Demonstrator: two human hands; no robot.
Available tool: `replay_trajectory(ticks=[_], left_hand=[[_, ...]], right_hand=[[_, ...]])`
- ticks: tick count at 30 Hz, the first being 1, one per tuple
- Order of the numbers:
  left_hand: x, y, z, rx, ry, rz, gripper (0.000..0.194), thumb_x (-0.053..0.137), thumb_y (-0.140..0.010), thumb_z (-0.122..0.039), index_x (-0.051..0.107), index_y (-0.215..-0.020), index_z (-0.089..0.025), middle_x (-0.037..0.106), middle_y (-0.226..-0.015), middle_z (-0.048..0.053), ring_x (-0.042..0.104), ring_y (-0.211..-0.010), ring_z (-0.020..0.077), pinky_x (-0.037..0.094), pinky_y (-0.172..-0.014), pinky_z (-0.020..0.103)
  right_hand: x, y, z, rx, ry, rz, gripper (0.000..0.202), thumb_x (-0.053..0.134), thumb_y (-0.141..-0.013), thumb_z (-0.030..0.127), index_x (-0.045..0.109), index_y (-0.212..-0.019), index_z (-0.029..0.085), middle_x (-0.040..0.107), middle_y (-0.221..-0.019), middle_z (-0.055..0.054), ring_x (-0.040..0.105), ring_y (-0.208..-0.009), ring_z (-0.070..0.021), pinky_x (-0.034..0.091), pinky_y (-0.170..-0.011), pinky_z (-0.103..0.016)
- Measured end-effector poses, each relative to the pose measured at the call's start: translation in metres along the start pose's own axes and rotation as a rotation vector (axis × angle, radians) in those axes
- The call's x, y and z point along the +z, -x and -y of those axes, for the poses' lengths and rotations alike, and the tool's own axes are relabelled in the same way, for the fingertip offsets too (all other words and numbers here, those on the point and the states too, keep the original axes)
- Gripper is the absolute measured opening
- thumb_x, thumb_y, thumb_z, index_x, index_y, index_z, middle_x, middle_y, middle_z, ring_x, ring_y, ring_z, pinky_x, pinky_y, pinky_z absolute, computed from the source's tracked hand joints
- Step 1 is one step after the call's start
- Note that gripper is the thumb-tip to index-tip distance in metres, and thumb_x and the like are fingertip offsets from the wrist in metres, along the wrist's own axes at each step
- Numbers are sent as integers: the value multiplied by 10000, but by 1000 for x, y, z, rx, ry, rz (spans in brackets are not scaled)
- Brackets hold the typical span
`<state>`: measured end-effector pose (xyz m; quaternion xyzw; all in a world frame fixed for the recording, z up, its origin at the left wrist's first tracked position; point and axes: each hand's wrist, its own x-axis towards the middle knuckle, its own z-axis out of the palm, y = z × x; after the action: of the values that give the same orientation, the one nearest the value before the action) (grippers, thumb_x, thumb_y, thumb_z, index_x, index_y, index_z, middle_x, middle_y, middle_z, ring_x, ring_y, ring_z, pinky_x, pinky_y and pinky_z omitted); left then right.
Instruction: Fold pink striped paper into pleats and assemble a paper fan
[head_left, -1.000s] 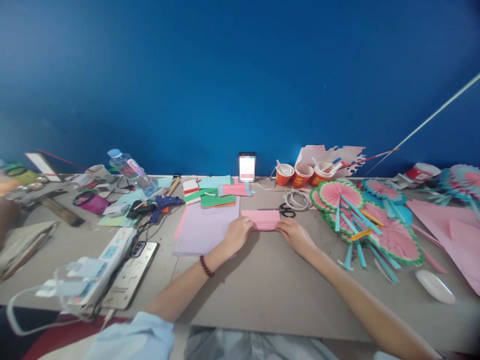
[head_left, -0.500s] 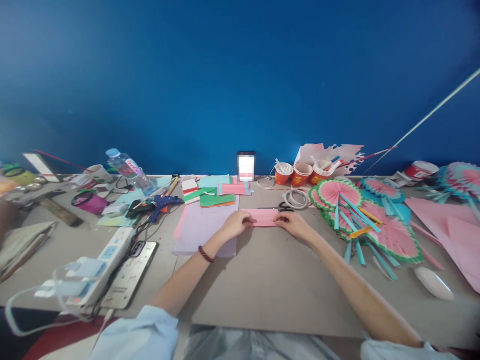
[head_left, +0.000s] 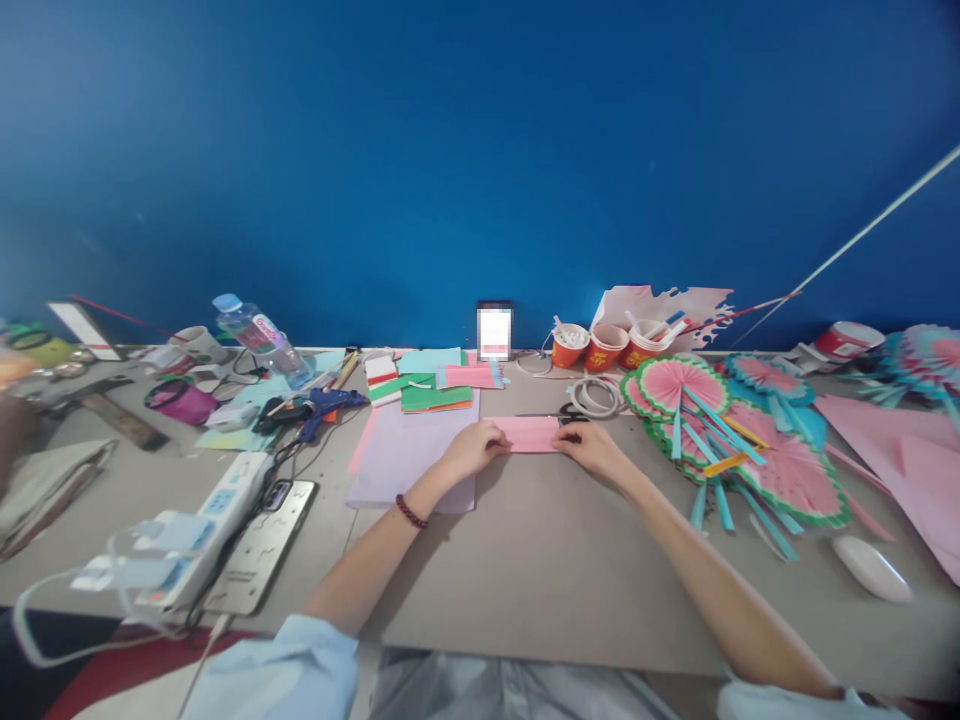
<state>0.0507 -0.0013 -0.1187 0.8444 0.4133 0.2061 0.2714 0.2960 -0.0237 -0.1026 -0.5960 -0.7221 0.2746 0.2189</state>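
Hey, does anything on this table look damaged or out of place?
Yes: the pale sheet behind the red cups has a ragged, bitten-looking edge toward its right, perhaps torn or cut away. The pink paper held between the left hand and right hand shows no obvious damage.

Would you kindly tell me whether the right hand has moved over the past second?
Yes, slightly: the right hand has shifted forward, away from the person, and now sits closer to the white coil.
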Motion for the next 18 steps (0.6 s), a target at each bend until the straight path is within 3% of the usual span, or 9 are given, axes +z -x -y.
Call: replay_trajectory(ticks=[5,12,18], left_hand=[[2,2,-1,22,-24,-12,124,581,-829,-215,703,-818,-202,621,-911,33,594,-854,142,450,-756,244],[1,4,0,81,-148,2,147,557,-854,-224,702,-839,-223,612,-837,23,584,-852,144,439,-731,239],[-2,6,-2,216,-297,-3,213,497,-896,-301,692,-869,-218,617,-820,36,565,-865,161,422,-732,256]], right_hand=[[2,0,0,-26,28,-19,162,576,-700,234,728,-705,180,724,-750,-53,624,-690,-182,435,-661,-267],[3,0,-5,-57,38,-35,144,582,-686,208,724,-697,183,724,-752,-46,621,-684,-173,444,-662,-264],[5,1,-7,-90,42,-47,133,581,-704,204,711,-702,175,714,-746,-50,614,-675,-168,446,-654,-266]])
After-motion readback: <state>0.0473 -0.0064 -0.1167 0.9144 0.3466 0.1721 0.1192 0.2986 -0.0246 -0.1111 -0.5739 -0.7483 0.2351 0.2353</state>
